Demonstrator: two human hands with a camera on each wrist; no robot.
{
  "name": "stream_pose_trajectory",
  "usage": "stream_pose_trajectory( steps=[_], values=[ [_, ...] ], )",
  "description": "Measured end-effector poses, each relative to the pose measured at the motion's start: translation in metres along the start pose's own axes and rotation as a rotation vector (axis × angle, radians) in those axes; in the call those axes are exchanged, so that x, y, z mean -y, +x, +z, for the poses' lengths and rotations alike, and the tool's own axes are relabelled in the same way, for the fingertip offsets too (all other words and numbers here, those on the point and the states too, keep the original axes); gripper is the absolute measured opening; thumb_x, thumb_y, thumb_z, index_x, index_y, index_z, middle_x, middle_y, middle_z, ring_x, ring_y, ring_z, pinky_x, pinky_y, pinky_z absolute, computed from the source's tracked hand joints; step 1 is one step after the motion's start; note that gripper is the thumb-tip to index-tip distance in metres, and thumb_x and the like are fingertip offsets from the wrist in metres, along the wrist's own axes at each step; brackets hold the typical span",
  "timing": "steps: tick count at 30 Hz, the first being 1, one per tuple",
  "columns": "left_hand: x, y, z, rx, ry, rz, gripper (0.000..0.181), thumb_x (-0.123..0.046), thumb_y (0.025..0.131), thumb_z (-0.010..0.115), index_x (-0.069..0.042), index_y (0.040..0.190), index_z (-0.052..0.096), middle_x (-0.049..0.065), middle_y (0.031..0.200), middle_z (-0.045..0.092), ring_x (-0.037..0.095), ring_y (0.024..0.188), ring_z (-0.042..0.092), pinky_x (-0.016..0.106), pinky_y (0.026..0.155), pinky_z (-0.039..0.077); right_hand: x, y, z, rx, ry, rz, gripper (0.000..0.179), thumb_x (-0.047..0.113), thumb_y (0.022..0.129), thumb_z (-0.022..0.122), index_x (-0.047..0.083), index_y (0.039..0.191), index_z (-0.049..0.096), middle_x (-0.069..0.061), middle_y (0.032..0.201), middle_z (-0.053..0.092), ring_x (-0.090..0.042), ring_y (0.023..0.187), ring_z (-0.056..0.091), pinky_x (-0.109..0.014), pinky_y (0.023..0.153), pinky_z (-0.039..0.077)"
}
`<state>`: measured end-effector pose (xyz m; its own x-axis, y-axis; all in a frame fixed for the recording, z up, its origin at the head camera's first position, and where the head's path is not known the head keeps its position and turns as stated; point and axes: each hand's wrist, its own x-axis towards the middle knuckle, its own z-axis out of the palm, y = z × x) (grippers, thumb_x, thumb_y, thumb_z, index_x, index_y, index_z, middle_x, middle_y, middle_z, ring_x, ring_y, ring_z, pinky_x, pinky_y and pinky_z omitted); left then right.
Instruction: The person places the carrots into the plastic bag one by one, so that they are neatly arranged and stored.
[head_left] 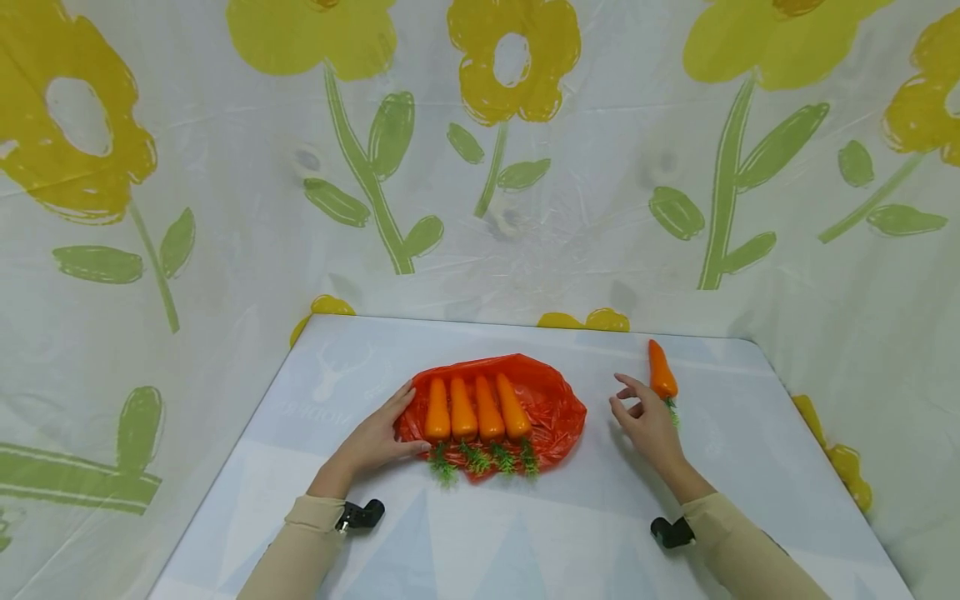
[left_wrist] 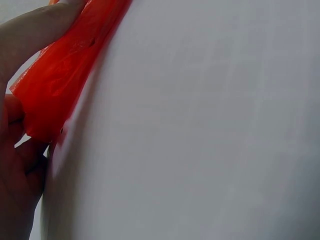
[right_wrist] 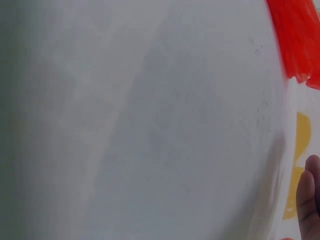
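A red plastic bag (head_left: 558,417) lies spread on the table, with several orange carrots (head_left: 487,410) side by side on it, green leafy tops toward me. My left hand (head_left: 375,437) holds the bag's left side, fingers along the far edge and thumb at the near one. The left wrist view shows red plastic (left_wrist: 65,75) between thumb and fingers. Right of the bag, my right hand (head_left: 651,425) is raised with loosely bent fingers and nothing in them. A single carrot (head_left: 660,371) lies just beyond it, its leafy top partly hidden by the hand.
The pale patterned table (head_left: 480,542) ends at a back edge close behind the bag and the single carrot. A white curtain (head_left: 570,225) with yellow flowers hangs behind and at both sides. Black wrist cameras (head_left: 363,514) sit on both wrists.
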<state>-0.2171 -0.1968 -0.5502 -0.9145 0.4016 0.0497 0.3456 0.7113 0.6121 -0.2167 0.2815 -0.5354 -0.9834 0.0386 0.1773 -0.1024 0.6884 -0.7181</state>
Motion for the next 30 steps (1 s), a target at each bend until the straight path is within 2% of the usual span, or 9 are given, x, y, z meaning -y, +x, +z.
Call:
stream_pose_trajectory(
  steps=[9, 16, 22, 26, 30],
  values=[
    [-0.001, 0.0, -0.001, 0.005, 0.001, -0.006, 0.106, -0.06, 0.082, 0.078, -0.004, 0.159, 0.032, 0.003, 0.169, 0.02, 0.034, 0.15, 0.03, 0.054, 0.118, 0.033, 0.001, 0.004, -0.01, -0.077, -0.06, -0.038, 0.048, 0.02, 0.099, 0.068, 0.01, 0.144, 0.056, -0.016, 0.111, 0.068, -0.021, 0.067, 0.058, -0.023, 0.054, 0.052],
    [-0.001, 0.0, -0.001, 0.012, -0.004, -0.016, 0.107, -0.061, 0.081, 0.078, -0.004, 0.159, 0.031, 0.003, 0.17, 0.019, 0.034, 0.151, 0.029, 0.054, 0.118, 0.032, -0.004, 0.012, -0.02, -0.125, -0.102, -0.048, 0.048, 0.018, 0.098, 0.069, 0.007, 0.142, 0.058, -0.015, 0.108, 0.067, -0.021, 0.069, 0.056, -0.021, 0.056, 0.051],
    [-0.003, 0.0, -0.002, 0.012, -0.006, -0.019, 0.107, -0.059, 0.082, 0.078, -0.004, 0.159, 0.031, 0.004, 0.17, 0.019, 0.034, 0.151, 0.029, 0.054, 0.118, 0.032, -0.01, 0.014, -0.026, -0.223, -0.108, -0.097, 0.043, 0.016, 0.097, 0.069, 0.004, 0.137, 0.062, -0.016, 0.103, 0.066, -0.021, 0.074, 0.053, -0.02, 0.061, 0.043],
    [-0.003, 0.0, -0.002, 0.018, -0.001, -0.027, 0.107, -0.06, 0.082, 0.078, -0.004, 0.16, 0.03, 0.004, 0.17, 0.019, 0.034, 0.151, 0.029, 0.054, 0.118, 0.031, -0.017, 0.016, -0.029, -0.258, -0.114, -0.094, 0.04, 0.016, 0.097, 0.068, 0.002, 0.134, 0.064, -0.019, 0.102, 0.062, -0.023, 0.078, 0.054, -0.023, 0.065, 0.042],
    [-0.003, 0.0, -0.001, 0.018, -0.001, -0.028, 0.107, -0.061, 0.082, 0.077, -0.005, 0.16, 0.03, 0.003, 0.17, 0.018, 0.033, 0.151, 0.029, 0.054, 0.118, 0.032, -0.021, 0.018, -0.034, -0.273, -0.106, -0.06, 0.039, 0.016, 0.096, 0.068, 0.0, 0.132, 0.065, -0.024, 0.109, 0.059, -0.03, 0.086, 0.055, -0.032, 0.071, 0.043]
  ],
)
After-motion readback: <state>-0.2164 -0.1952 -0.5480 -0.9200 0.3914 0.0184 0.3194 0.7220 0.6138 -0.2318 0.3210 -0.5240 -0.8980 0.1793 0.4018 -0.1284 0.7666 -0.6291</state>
